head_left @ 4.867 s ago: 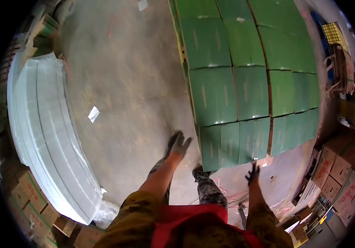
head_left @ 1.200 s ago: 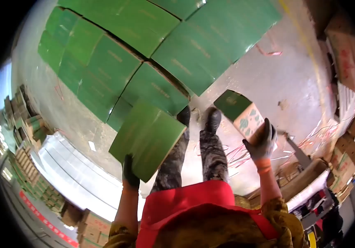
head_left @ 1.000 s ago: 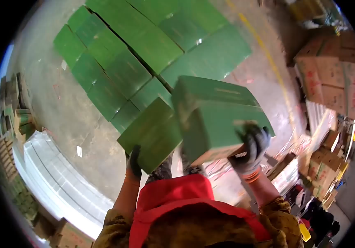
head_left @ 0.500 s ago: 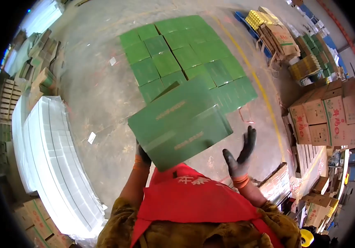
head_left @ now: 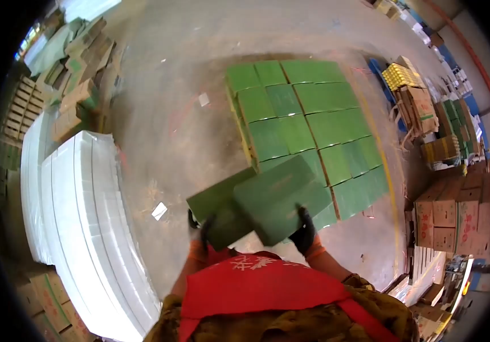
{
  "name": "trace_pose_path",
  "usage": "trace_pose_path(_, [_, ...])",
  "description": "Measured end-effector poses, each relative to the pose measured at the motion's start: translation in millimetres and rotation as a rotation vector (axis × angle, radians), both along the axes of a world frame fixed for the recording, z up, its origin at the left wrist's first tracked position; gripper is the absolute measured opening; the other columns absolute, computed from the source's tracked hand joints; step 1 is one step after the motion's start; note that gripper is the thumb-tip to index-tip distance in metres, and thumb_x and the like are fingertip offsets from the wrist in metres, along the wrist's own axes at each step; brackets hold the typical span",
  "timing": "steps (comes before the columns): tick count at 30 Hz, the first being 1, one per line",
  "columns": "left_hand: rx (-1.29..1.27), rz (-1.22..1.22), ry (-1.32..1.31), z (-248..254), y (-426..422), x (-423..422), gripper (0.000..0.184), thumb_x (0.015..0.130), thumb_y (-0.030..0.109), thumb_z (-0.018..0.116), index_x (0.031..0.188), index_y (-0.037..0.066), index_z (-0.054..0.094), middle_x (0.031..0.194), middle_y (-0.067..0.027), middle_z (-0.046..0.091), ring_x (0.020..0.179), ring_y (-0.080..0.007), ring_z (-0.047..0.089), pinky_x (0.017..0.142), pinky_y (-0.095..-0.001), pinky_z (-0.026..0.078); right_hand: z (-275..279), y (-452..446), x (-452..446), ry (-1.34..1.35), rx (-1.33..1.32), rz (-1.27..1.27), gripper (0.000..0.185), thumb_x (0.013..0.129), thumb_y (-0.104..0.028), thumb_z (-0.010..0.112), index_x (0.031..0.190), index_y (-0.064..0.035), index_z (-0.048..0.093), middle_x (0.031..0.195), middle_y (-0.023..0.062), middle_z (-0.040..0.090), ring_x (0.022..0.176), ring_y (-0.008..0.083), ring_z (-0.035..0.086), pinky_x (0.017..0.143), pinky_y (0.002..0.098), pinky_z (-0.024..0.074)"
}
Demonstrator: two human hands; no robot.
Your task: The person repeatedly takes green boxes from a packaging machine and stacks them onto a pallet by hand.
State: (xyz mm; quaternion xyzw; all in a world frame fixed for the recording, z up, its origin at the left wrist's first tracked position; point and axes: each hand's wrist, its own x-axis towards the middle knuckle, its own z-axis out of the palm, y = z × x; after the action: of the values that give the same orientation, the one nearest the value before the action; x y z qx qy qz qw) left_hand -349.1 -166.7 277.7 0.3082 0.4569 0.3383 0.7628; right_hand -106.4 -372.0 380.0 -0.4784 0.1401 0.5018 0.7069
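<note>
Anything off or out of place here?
Yes: two white scraps lie loose on the floor, left of the grouped green cartons, looking like stray litter. The right held carton overlaps the left held carton at a mismatched angle.

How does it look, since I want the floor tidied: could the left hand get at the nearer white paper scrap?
Probably not: the gloved left hand is holding a green carton, and the white paper scrap lies on the concrete floor.

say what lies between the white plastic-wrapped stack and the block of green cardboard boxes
In the head view, grey concrete floor with flat white scraps on it; a held green cardboard box hides part.
</note>
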Motion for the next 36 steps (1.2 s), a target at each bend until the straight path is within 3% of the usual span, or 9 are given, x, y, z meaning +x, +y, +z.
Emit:
trace_pose_path(4, [0.017, -0.079, 0.067, 50.0, 155.6, -22.1, 0.067, 0.081, 0.006, 0.068, 0.139, 0.008, 0.035, 0.125, -0.0105, 0.054, 0.108, -0.0234, 0.056, 0.091, -0.0344, 0.049, -22.2, 92.9, 48.7, -0.407, 0.093, -0.103, 0.055, 0.093, -0.038, 0.048, 0.141, -0.0142, 0.036, 0.144, -0.0001, 0.035, 0.132, 0.0203, 0.033, 0.107, 0.0431, 0.0312])
trace_pose_path(5, [0.021, -0.111, 0.101, 55.2, 186.7, -20.5, 0.062, 0.082, 0.008, 0.067, 0.137, 0.008, 0.038, 0.122, -0.0091, 0.055, 0.106, -0.0222, 0.057, 0.09, -0.034, 0.049, 12.8, 128.6, 66.7, -0.157, 0.116, -0.195, 0.055, 0.092, -0.041, 0.049, 0.141, -0.019, 0.038, 0.143, -0.0023, 0.037, 0.129, 0.0202, 0.038, 0.103, 0.0438, 0.0367])
trace_pose_path(7, [0.007, -0.165, 0.055, 86.5, 233.0, 5.3, 0.056, 0.083, 0.012, 0.067, 0.133, 0.008, 0.042, 0.118, -0.0075, 0.056, 0.103, -0.0202, 0.057, 0.087, -0.0332, 0.049, -2.0, 159.7, 105.7, -0.186, 0.037, -0.224, 0.049, 0.089, -0.045, 0.053, 0.134, -0.0251, 0.047, 0.135, -0.0037, 0.046, 0.12, 0.02, 0.049, 0.098, 0.0433, 0.0425])
trace_pose_path(17, [-0.043, -0.318, -0.003, 66.3, 417.3, 218.0, 0.047, 0.086, 0.02, 0.065, 0.127, 0.007, 0.047, 0.111, -0.0057, 0.056, 0.098, -0.0176, 0.056, 0.082, -0.0309, 0.049, -63.4, 359.0, 257.3, -0.144, 0.057, -0.291, 0.056, 0.088, -0.046, 0.056, 0.136, -0.0193, 0.042, 0.131, 0.0028, 0.049, 0.117, 0.0213, 0.051, 0.095, 0.0426, 0.0448])
trace_pose_path(22, [-0.068, -0.353, 0.099, -22.4, 532.9, 370.4, 0.05, 0.084, 0.021, 0.066, 0.128, 0.006, 0.047, 0.117, -0.0052, 0.055, 0.103, -0.018, 0.055, 0.086, -0.0309, 0.047, -172.6, 442.6, 379.6, -0.109, -0.038, -0.366, 0.058, 0.092, -0.045, 0.05, 0.139, -0.0149, 0.036, 0.136, 0.0053, 0.045, 0.125, 0.0194, 0.044, 0.096, 0.0419, 0.0431])
trace_pose_path(24, [-0.056, -0.36, 0.13, -69.4, 574.1, 435.7, 0.048, 0.086, 0.016, 0.064, 0.129, 0.007, 0.046, 0.119, -0.0057, 0.055, 0.102, -0.0184, 0.056, 0.085, -0.0309, 0.048, -250.3, 465.7, 443.1, -0.364, -0.114, -0.246, 0.056, 0.093, -0.045, 0.048, 0.139, -0.0155, 0.037, 0.137, 0.0022, 0.044, 0.126, 0.0181, 0.042, 0.096, 0.0404, 0.0428])
trace_pose_path(26, [-0.182, -0.371, 0.132, -118.0, 607.8, 488.9, 0.048, 0.087, 0.014, 0.062, 0.13, 0.006, 0.045, 0.119, -0.0064, 0.055, 0.102, -0.0188, 0.056, 0.085, -0.0306, 0.048, -255.8, 507.3, 492.1, -0.081, -0.1, -0.328, 0.053, 0.094, -0.046, 0.046, 0.138, -0.0157, 0.041, 0.137, -0.0027, 0.044, 0.123, 0.0164, 0.043, 0.096, 0.0372, 0.0422])
trace_pose_path(31, [-0.155, -0.308, 0.06, -228.7, 653.3, 600.0, 0.048, 0.088, 0.011, 0.061, 0.131, 0.001, 0.043, 0.122, -0.0071, 0.054, 0.103, -0.0178, 0.055, 0.086, -0.029, 0.047, -345.2, 559.5, 608.3, 0.02, -0.079, -0.441, 0.05, 0.09, -0.044, 0.055, 0.132, -0.0187, 0.048, 0.133, -0.0005, 0.048, 0.12, 0.0196, 0.046, 0.099, 0.0391, 0.0404])
trace_pose_path(36, [-0.058, -0.219, 0.178, -305.1, 655.6, 634.5, 0.046, 0.089, 0.012, 0.059, 0.131, 0.0, 0.042, 0.122, -0.0068, 0.052, 0.104, -0.0177, 0.053, 0.088, -0.0301, 0.046, -375.1, 600.7, 666.3, -0.02, -0.118, -0.403, 0.052, 0.09, -0.046, 0.054, 0.132, -0.0167, 0.047, 0.132, 0.0031, 0.048, 0.122, 0.0217, 0.043, 0.105, 0.0392, 0.033])
